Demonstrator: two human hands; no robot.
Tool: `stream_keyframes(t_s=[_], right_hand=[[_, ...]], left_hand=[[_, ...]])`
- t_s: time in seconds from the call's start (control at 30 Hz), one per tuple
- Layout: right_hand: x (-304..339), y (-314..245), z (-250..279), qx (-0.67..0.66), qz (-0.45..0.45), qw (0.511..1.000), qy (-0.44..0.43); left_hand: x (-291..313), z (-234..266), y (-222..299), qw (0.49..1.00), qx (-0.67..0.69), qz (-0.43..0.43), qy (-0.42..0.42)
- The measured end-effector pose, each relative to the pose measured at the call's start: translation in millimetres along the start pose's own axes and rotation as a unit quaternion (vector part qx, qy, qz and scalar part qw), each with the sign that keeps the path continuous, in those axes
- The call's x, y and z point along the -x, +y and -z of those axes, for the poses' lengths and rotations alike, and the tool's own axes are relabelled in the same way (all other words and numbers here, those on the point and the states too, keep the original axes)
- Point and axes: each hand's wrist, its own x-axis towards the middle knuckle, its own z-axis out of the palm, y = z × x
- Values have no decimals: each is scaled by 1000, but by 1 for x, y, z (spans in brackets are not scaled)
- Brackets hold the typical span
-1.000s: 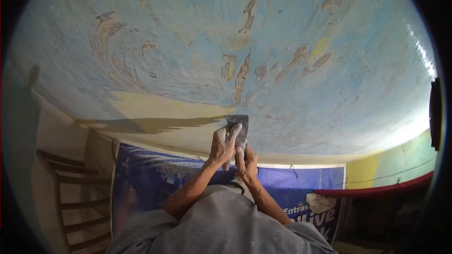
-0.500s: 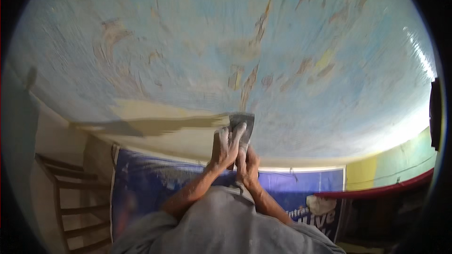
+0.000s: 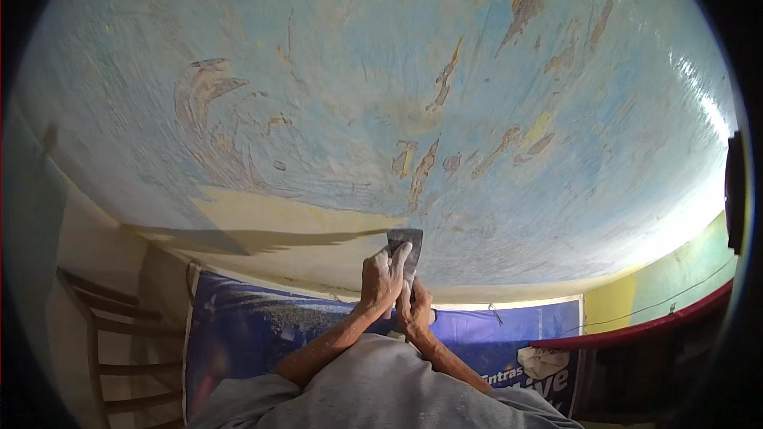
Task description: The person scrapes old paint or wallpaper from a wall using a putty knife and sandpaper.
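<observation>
Both my hands grip one scraper with a wide, dark flat blade [image 3: 406, 240], held upright with its edge at the painted surface above me. My left hand [image 3: 382, 278] is closed, with its fingers pressed along the blade's lower part. Lower and to the right, my right hand [image 3: 416, 311] is wrapped round the handle, mostly hidden behind the hands. The surface [image 3: 334, 127] has worn blue paint with brown and yellow bare patches. Left of the blade lies a pale yellow area [image 3: 286, 214] without blue paint, crossed by a long shadow.
A wooden ladder or rack with slats [image 3: 139, 369] stands at the lower left. Behind my arms hangs a blue printed banner [image 3: 246, 326]. At the right are a red-edged dark cover [image 3: 636, 334], a crumpled pale item [image 3: 544, 361] and a dark object [image 3: 735, 191] by the wall.
My hands and the scraper have moved lower in the picture, toward me. The view has shifted too, so the paint patches also sit slightly lower. Both hands keep their grip.
</observation>
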Motion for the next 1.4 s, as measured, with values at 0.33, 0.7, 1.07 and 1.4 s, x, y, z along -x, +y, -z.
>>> stream_keyframes(t_s=[0.33, 0.7, 1.07, 1.4], right_hand=[[20, 2, 10, 69, -10, 997, -34], [5, -46, 5, 76, -98, 991, -45], [10, -16, -6, -28, -114, 993, -17], [7, -10, -4, -28, -57, 998, -4]], left_hand=[[27, 5, 2, 994, 80, 63, -29], [33, 15, -2, 916, -263, -293, 77], [15, 8, 13, 998, 42, -46, 0], [10, 5, -15, 984, -70, -152, 60]])
